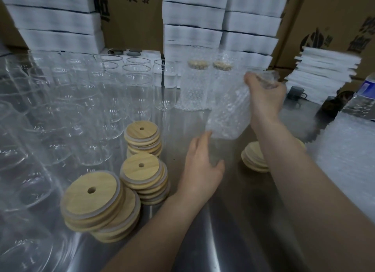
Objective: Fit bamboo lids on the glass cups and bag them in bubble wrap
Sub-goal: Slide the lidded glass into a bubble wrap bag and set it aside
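The right hand (263, 93) is gripping the top of a bubble bag (229, 113), bunching it in its curled fingers. The bag is hanging in the air over the table (233, 221), in front of two wrapped cups (195, 85) that are standing at the back. There seems to be a cup inside it, but the picture is too blurry to be sure. The left hand (203, 166) is open, with loose fingers, just under the bag's bottom. I cannot tell if it is touching. It is holding nothing. Bare cups (81, 109) are crowding the left side, and lids (142, 170) are sitting in stacks beside the left hand.

The wrap is soft and light, and likely slippery. Glass is heavy and can break. So holding only the top is looking risky. A hand under the bottom would be carrying the weight better.
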### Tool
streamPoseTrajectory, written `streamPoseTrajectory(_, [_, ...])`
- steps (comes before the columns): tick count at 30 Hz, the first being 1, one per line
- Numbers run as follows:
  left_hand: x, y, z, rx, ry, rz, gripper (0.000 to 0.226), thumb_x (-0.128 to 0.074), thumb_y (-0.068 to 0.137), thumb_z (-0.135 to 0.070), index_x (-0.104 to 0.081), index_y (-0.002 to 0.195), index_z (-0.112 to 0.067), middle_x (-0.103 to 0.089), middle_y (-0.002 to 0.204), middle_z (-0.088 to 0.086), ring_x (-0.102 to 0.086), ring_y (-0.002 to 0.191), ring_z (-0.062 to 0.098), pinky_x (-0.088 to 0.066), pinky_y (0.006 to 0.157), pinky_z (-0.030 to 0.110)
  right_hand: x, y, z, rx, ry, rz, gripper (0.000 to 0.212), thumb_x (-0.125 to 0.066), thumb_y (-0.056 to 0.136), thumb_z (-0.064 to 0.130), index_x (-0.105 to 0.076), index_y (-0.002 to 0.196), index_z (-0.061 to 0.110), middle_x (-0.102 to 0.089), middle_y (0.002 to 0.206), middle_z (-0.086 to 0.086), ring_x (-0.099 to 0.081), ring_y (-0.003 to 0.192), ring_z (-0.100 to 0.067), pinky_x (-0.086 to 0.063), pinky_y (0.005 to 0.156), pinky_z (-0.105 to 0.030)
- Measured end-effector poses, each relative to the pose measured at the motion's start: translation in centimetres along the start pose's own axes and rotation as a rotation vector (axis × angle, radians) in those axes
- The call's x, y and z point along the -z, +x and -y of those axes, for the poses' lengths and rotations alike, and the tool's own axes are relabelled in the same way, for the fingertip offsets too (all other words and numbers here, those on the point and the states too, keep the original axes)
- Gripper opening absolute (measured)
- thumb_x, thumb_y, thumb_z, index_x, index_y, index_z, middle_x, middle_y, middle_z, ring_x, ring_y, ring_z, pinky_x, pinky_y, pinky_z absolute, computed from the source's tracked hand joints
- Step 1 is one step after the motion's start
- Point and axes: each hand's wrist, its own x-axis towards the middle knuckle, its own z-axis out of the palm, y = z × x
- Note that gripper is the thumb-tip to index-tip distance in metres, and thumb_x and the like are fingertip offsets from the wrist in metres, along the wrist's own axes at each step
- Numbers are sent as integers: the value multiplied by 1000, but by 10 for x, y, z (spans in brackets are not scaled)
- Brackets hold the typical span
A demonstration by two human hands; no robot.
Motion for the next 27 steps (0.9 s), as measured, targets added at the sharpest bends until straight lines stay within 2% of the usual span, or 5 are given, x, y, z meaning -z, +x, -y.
streamPoseTrajectory(3, [0,1,1,-105,69,8,47,-63,85,-11,-54,130,-21,-48,125,-6,-51,107,11,-46,95,30,-6,29,-2,61,-20,-117,60,-79,72,40,-47,117,17,-51,94,12,-60,89,-11,-45,75,-20])
streamPoseTrajectory(8, [0,3,3,-160,87,11,31,-59,84,-10,-65,113,-19,-54,105,-12,-57,92,11,-51,86,34,-19,69,-11,153,-138,-208,55,-75,78,37,-40,114,15,-53,124,-7,-58,104,-20,-49,93,-28])
streamPoseTrajectory(12, [0,4,5,-182,80,-7,30,-53,80,-15,-67,107,-15,-57,100,-9,-58,90,11,-50,84,31,-29,94,-17,205,-247,-195,63,-72,79,39,-41,126,9,-52,125,-9,-56,104,-22,-46,83,-25])
streamPoseTrajectory(20, [-2,8,10,-178,76,-46,27,-50,76,-15,-69,96,-16,-49,86,-16,-52,79,2,-39,73,11,-49,132,-23,291,-334,-93,65,-72,80,34,-39,130,9,-48,130,-10,-52,109,-21,-43,89,-24])
streamPoseTrajectory(27, [-1,10,11,-134,51,-50,29,-48,74,-17,-69,93,-18,-57,87,-13,-53,80,2,-39,69,9,-57,143,-42,222,-303,-25,69,-76,80,33,-37,131,7,-46,134,-10,-52,116,-23,-45,100,-32])
